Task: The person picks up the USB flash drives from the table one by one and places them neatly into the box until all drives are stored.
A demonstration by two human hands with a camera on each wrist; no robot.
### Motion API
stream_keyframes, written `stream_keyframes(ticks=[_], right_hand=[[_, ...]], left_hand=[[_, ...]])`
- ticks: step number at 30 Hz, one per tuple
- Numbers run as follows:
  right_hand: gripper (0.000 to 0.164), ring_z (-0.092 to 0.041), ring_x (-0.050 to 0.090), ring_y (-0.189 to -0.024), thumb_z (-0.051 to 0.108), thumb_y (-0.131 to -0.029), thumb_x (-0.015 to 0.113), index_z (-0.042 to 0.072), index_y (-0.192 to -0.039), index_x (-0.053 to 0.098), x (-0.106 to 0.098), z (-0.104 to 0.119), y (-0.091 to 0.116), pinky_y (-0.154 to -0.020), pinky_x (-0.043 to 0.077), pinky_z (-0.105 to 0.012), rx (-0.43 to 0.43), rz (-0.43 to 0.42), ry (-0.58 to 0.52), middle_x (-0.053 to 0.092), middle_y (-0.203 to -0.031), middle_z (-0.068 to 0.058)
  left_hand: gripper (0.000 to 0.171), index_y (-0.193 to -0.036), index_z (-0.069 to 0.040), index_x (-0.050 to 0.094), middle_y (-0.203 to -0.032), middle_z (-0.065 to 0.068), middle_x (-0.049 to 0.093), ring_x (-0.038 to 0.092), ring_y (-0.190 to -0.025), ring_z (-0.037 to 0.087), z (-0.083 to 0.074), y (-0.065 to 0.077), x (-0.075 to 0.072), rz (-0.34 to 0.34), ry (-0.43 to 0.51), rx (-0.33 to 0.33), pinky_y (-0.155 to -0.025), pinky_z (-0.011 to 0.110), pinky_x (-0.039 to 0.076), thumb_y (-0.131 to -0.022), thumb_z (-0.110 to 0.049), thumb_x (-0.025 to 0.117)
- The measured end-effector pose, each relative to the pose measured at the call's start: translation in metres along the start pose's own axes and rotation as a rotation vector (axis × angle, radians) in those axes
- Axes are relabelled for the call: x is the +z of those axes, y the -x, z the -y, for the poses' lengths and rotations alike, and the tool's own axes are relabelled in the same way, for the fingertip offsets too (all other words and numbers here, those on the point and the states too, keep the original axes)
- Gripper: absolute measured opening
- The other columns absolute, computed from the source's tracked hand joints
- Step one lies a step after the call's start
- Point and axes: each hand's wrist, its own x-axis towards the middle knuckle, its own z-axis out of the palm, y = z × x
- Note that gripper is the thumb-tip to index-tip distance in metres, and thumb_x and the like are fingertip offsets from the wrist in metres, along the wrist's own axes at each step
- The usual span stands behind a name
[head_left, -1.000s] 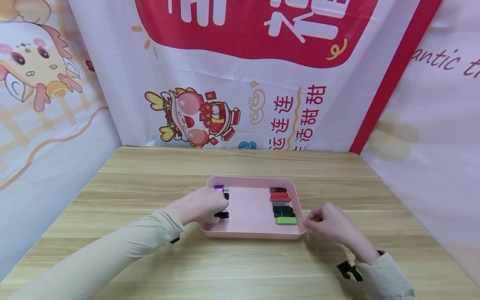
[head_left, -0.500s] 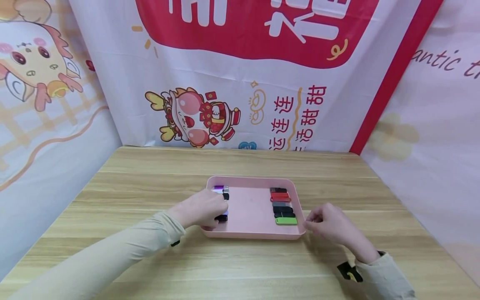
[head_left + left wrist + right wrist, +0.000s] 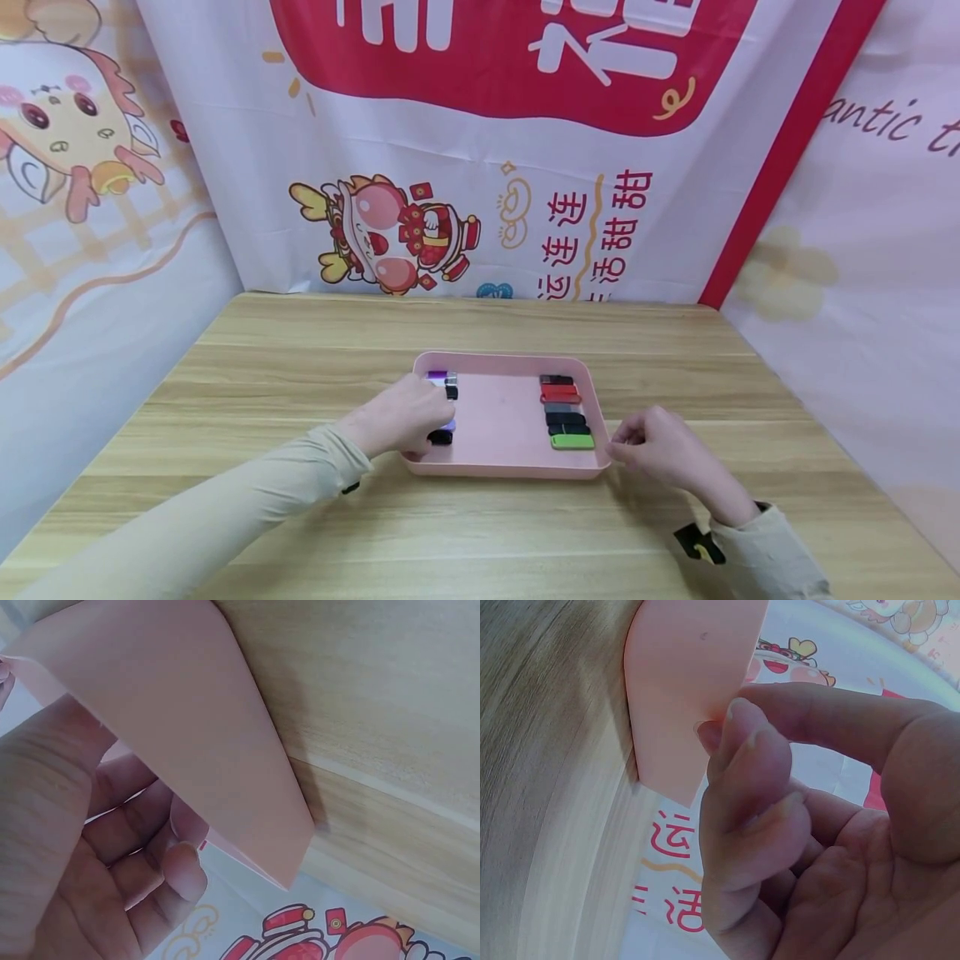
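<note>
A pink tray (image 3: pixel 498 471) holds two rows of USB sticks. In the head view my left hand (image 3: pixel 405 417) reaches over its left side, fingers bent down by a black USB stick (image 3: pixel 440 437). A lavender stick (image 3: pixel 448 425) lies just beyond it, partly under the fingers. The left wrist view shows the thumb and fingers passing behind the tray wall (image 3: pixel 195 727), so fingertip contact is hidden. My right hand (image 3: pixel 656 442) pinches the tray's right rim between thumb and index finger, as the right wrist view shows; its other fingers (image 3: pixel 757 832) are curled.
Along the tray's right side lie a green stick (image 3: pixel 572 442), a red stick (image 3: pixel 560 394) and several dark ones. A purple stick (image 3: pixel 437 375) is at the far left corner. The tray stands on a wooden table (image 3: pixel 487 542), with a printed cloth (image 3: pixel 480 150) behind.
The black stick by my left hand has shifted slightly toward the near edge, then a little left. More of the lavender stick shows beyond it. My right hand stays at the tray rim.
</note>
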Motion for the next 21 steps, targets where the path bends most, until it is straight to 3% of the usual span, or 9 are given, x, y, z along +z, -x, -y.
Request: stream_keyframes(ticks=[5, 12, 16, 21], right_hand=[[0.006, -0.018, 0.055, -0.061, 0.011, -0.086, 0.074, 0.008, -0.082, 0.072, 0.0, 0.0, 0.0, -0.055, 0.047, -0.033, 0.004, 0.0, 0.001, 0.061, -0.069, -0.002], [0.007, -0.018, 0.055, -0.058, 0.012, -0.088, 0.073, 0.008, -0.083, 0.072, 0.0, 0.001, 0.001, -0.053, 0.047, -0.032, 0.004, -0.001, -0.001, 0.061, -0.067, -0.004], [0.008, -0.018, 0.054, -0.056, 0.013, -0.089, 0.072, 0.008, -0.083, 0.072, -0.001, 0.002, 0.002, -0.052, 0.046, -0.032, 0.008, -0.003, -0.006, 0.061, -0.066, -0.005], [0.007, -0.018, 0.054, -0.055, 0.014, -0.089, 0.073, 0.007, -0.084, 0.073, -0.001, 0.002, 0.003, -0.052, 0.045, -0.032, 0.013, -0.007, -0.006, 0.06, -0.066, -0.006]], left_hand=[[0.028, -0.067, -0.018, 0.057, -0.059, -0.004, 0.048, 0.042, -0.052, 0.01, 0.002, 0.002, 0.0, -0.007, 0.034, -0.016, -0.051, 0.028, 0.042, -0.07, -0.027, 0.083], [0.024, -0.074, -0.016, 0.062, -0.063, -0.007, 0.045, 0.042, -0.053, 0.009, 0.007, 0.02, -0.009, -0.151, 0.187, -0.085, -0.044, 0.026, 0.037, -0.082, -0.032, 0.077], [0.022, -0.076, -0.015, 0.063, -0.065, -0.007, 0.047, 0.041, -0.054, 0.009, 0.011, 0.036, -0.015, -0.194, 0.258, -0.171, -0.046, 0.026, 0.035, -0.085, -0.03, 0.075], [0.018, -0.075, -0.016, 0.062, -0.068, -0.007, 0.053, 0.045, -0.054, 0.009, 0.02, 0.061, -0.016, -0.232, 0.352, -0.332, -0.046, 0.027, 0.037, -0.085, -0.026, 0.073]])
